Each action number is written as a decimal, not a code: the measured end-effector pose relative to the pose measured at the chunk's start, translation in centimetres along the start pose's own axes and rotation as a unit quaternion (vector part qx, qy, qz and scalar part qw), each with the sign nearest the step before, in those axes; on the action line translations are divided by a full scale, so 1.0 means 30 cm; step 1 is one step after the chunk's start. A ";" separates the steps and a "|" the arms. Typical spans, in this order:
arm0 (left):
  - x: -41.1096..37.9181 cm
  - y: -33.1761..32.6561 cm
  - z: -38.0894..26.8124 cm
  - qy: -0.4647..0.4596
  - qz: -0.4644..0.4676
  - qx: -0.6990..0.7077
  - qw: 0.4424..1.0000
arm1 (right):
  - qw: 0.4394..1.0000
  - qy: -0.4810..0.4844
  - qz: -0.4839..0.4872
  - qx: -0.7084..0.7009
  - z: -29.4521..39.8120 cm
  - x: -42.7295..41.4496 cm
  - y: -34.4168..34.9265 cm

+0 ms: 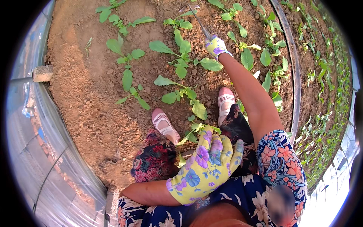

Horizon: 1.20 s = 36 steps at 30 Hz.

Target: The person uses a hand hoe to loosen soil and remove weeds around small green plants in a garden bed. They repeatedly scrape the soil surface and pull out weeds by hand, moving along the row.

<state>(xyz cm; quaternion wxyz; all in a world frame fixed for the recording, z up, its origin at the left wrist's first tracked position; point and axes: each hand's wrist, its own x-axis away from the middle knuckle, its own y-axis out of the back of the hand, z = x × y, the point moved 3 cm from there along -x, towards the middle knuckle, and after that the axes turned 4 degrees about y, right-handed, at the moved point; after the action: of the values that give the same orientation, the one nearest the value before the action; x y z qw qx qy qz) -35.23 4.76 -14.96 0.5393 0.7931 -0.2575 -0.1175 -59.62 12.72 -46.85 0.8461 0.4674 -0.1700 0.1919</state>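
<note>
My right hand (217,47), in a yellow glove with purple flowers, is stretched out ahead over the soil. It grips a thin-shafted hand tool (200,22), which looks like a small hoe. The tool's flat end lies near the top edge, beside a leaf. My left hand (208,163), gloved the same way, hovers before my lap with its fingers slightly apart. Nothing shows in it, though its palm is hidden. Just beyond those fingers grows a leafy seedling (195,129). More broad-leaved seedlings (181,61) stand between my feet and the tool.
A black drip hose (293,56) runs along the right, with denser green rows (326,142) past it. Clear plastic sheeting (56,159) borders the left, near a brick-like block (43,73). My pink shoes (165,124) stand on crumbly brown soil (90,113) among the plants.
</note>
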 end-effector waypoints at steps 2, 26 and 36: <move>0.003 -0.002 0.002 0.000 -0.006 0.011 1.000 | 0.999 0.015 0.033 0.023 -0.068 0.068 0.015; -0.017 -0.028 -0.037 0.000 -0.016 0.010 1.000 | 0.998 -0.013 -0.006 -0.056 -0.300 0.567 0.158; -0.034 -0.051 -0.058 0.013 -0.007 0.022 1.000 | 1.000 -0.019 0.011 0.008 -0.339 0.386 0.060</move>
<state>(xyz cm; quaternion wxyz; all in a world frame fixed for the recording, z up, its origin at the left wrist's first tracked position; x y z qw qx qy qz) -34.85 7.13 -15.77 0.5245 0.8079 -0.2473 -0.1053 -49.34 24.23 -45.26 0.8369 0.4757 -0.1892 0.1938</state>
